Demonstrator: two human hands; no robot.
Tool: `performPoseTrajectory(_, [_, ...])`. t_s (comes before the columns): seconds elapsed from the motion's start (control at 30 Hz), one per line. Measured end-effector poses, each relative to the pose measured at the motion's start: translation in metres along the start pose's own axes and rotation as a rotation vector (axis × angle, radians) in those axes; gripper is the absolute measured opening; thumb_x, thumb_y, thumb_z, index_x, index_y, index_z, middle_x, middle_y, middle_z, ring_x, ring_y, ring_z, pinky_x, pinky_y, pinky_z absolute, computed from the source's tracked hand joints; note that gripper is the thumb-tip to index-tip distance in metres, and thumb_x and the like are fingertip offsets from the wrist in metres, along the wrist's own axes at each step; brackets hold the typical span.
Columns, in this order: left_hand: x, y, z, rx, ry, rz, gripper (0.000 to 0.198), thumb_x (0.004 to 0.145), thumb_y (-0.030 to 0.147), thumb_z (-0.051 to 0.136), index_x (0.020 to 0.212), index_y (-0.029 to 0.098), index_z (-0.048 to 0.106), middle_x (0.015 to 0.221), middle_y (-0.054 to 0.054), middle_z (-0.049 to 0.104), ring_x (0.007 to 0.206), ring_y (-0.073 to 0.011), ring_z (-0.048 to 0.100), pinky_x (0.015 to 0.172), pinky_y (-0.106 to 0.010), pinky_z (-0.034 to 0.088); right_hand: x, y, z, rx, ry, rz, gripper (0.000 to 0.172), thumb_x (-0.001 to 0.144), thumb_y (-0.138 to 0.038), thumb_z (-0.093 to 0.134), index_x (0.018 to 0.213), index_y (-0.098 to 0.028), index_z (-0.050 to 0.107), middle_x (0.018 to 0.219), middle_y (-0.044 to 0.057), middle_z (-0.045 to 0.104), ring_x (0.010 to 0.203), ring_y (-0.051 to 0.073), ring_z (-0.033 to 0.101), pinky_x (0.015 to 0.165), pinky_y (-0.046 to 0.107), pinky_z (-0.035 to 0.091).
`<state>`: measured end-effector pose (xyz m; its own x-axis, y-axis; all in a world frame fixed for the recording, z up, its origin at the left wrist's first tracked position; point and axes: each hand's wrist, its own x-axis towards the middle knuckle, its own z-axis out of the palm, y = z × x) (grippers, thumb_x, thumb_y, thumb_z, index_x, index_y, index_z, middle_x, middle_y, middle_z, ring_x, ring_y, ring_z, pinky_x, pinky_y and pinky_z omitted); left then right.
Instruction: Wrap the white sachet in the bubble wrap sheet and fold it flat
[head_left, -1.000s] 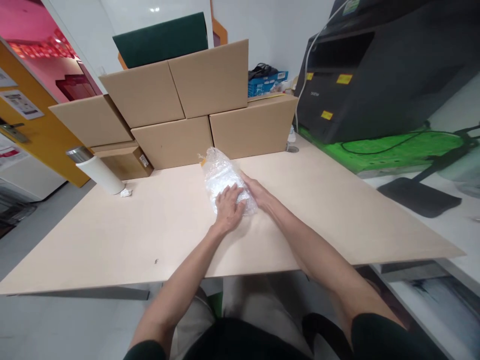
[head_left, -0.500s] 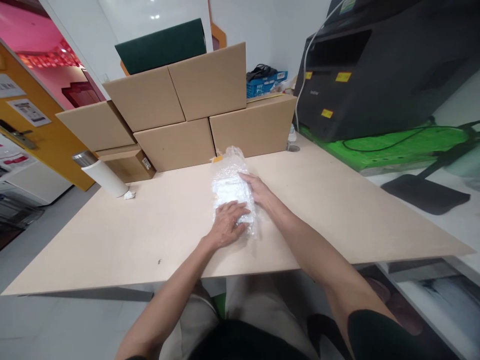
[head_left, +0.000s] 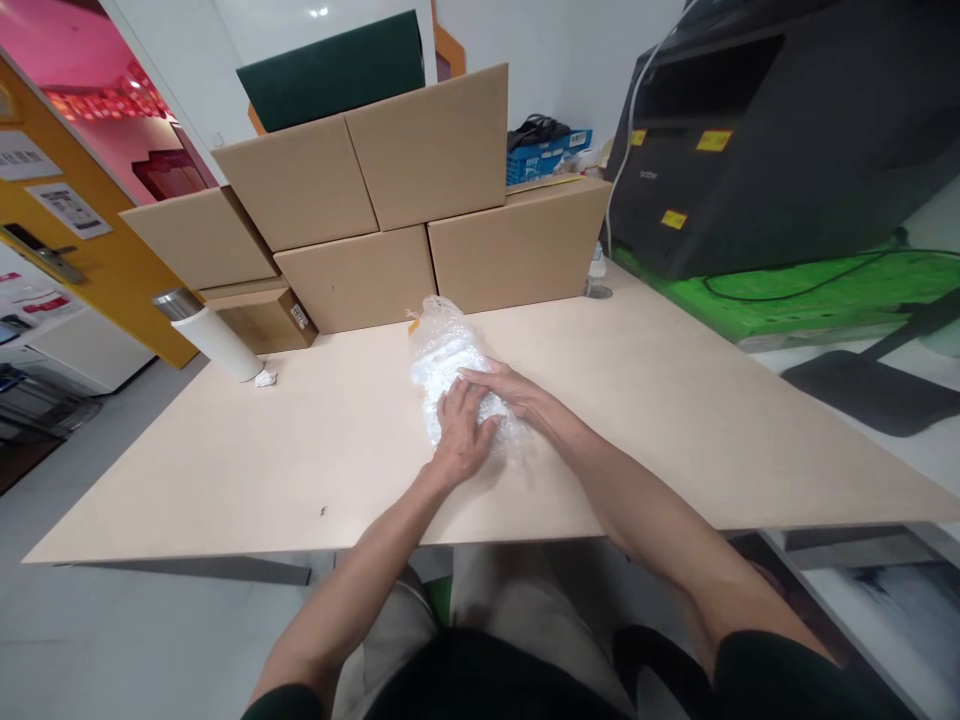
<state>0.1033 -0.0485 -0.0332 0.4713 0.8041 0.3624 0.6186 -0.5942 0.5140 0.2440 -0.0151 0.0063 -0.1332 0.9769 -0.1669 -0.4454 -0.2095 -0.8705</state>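
A bubble-wrapped package lies on the wooden table in front of me, slanting up to the left. The clear wrap is crumpled at both ends, and something whitish shows through it. My left hand rests on the near part of the package, fingers stretched out and thumb apart. At the package's right side my right hand holds its edge, one finger reaching over the top close to the left fingertips. Its other fingers are partly hidden.
Stacked cardboard boxes stand along the back, topped by a dark green box. A white bottle leans in view at the left, beside a crumpled white scrap. To the right is a large black printer on a green surface.
The package has turned, its far end swinging left. My right hand has come nearer, its fingers closer to my left hand. The view has shifted slightly.
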Motion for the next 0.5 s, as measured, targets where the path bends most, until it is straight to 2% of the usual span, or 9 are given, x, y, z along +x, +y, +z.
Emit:
performPoseTrajectory(0.07, [-0.001, 0.000, -0.008, -0.057, 0.016, 0.033, 0.047, 0.095, 0.040, 0.053, 0.138, 0.024, 0.048, 0.157, -0.012, 0.037, 0.150, -0.0285, 0.024, 0.120, -0.054, 0.018, -0.001, -0.001, 0.000, 0.004, 0.020, -0.025, 0.021, 0.079, -0.015, 0.075, 0.097, -0.017, 0.065, 0.082, 0.003, 0.073, 0.076, 0.017, 0.069, 0.071, 0.028, 0.056])
performPoseTrajectory(0.17, [0.004, -0.001, -0.037, -0.066, 0.154, 0.042, 0.043, 0.097, 0.045, 0.049, 0.136, 0.027, 0.051, 0.160, -0.009, 0.033, 0.151, -0.0278, 0.021, 0.120, -0.053, 0.018, -0.009, -0.008, -0.002, -0.009, -0.067, -0.046, 0.035, 0.076, -0.017, 0.077, 0.108, -0.017, 0.066, 0.093, 0.005, 0.075, 0.081, 0.020, 0.070, 0.074, 0.032, 0.057])
performPoseTrajectory(0.2, [0.008, -0.001, -0.051, -0.025, 0.211, 0.019, 0.043, 0.097, 0.046, 0.049, 0.135, 0.028, 0.053, 0.161, -0.008, 0.032, 0.152, -0.0291, 0.015, 0.121, -0.056, 0.012, -0.013, -0.012, -0.003, -0.031, -0.118, -0.052, 0.040, 0.074, -0.018, 0.078, 0.113, -0.018, 0.066, 0.098, 0.005, 0.075, 0.084, 0.021, 0.070, 0.076, 0.034, 0.057])
performPoseTrajectory(0.3, [0.022, -0.006, -0.099, 0.066, 0.234, -0.040, 0.046, 0.093, 0.050, 0.054, 0.135, 0.030, 0.056, 0.162, -0.004, 0.031, 0.153, -0.0342, 0.005, 0.117, -0.064, -0.007, -0.028, -0.024, -0.004, -0.142, -0.271, -0.103, 0.050, 0.072, -0.022, 0.080, 0.120, -0.022, 0.067, 0.112, 0.005, 0.073, 0.100, 0.023, 0.069, 0.087, 0.037, 0.055])
performPoseTrajectory(0.33, [0.026, -0.009, -0.114, 0.039, 0.206, -0.052, 0.048, 0.092, 0.053, 0.054, 0.134, 0.031, 0.057, 0.161, -0.004, 0.032, 0.153, -0.0351, 0.006, 0.117, -0.064, -0.008, -0.033, -0.027, -0.004, -0.178, -0.316, -0.131, 0.051, 0.072, -0.024, 0.081, 0.121, -0.024, 0.067, 0.116, 0.005, 0.072, 0.107, 0.023, 0.067, 0.091, 0.038, 0.054])
performPoseTrajectory(0.37, [0.029, -0.013, -0.127, -0.037, 0.131, -0.047, 0.050, 0.093, 0.056, 0.052, 0.136, 0.031, 0.057, 0.159, -0.004, 0.037, 0.152, -0.0349, 0.012, 0.119, -0.063, -0.003, -0.036, -0.030, -0.003, -0.206, -0.352, -0.161, 0.051, 0.071, -0.026, 0.082, 0.121, -0.025, 0.068, 0.120, 0.005, 0.071, 0.114, 0.024, 0.064, 0.095, 0.040, 0.052])
performPoseTrajectory(0.43, [0.029, -0.020, -0.145, -0.301, -0.066, -0.034, 0.058, 0.091, 0.063, 0.049, 0.139, 0.030, 0.055, 0.156, -0.005, 0.042, 0.147, -0.0343, 0.028, 0.120, -0.057, 0.015, -0.040, -0.032, -0.002, -0.232, -0.389, -0.234, 0.050, 0.070, -0.029, 0.083, 0.119, -0.027, 0.070, 0.126, 0.004, 0.068, 0.123, 0.025, 0.058, 0.103, 0.043, 0.048])
performPoseTrajectory(0.5, [0.024, -0.027, -0.151, -0.632, -0.239, -0.045, 0.072, 0.084, 0.072, 0.052, 0.141, 0.028, 0.053, 0.154, -0.008, 0.044, 0.141, -0.0349, 0.038, 0.116, -0.050, 0.031, -0.041, -0.031, 0.000, -0.221, -0.391, -0.284, 0.050, 0.070, -0.033, 0.083, 0.118, -0.029, 0.070, 0.127, 0.003, 0.068, 0.123, 0.025, 0.059, 0.106, 0.045, 0.046])
